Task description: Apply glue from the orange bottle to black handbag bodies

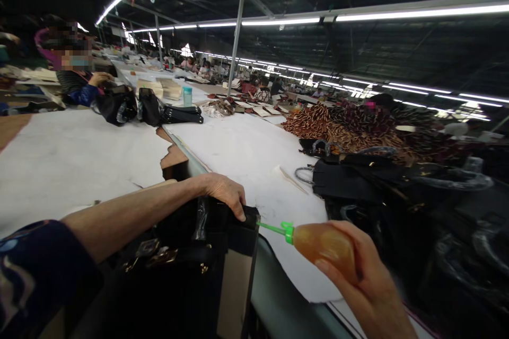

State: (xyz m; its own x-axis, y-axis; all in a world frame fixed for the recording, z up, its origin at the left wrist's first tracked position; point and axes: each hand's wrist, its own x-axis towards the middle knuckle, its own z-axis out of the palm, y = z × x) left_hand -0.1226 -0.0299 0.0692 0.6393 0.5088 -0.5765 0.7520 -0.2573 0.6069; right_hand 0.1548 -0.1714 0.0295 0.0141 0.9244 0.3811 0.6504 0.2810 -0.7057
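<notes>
My left hand (225, 193) grips the top edge of a black handbag (191, 270) that stands in front of me, fingers curled over its rim. My right hand (363, 275) is wrapped round a small squeeze bottle (322, 243) of amber liquid with a green nozzle (274, 229). The nozzle tip touches the bag's upper right corner, just beside my left fingertips. Gold metal fittings (153, 254) show on the bag's front.
A long table covered in white sheeting (246, 153) runs away from me. Black bags (358, 180) and a heap of brown patterned pieces (338, 127) lie to the right. More black bags (119, 106) and a seated person (77, 77) are at the far left.
</notes>
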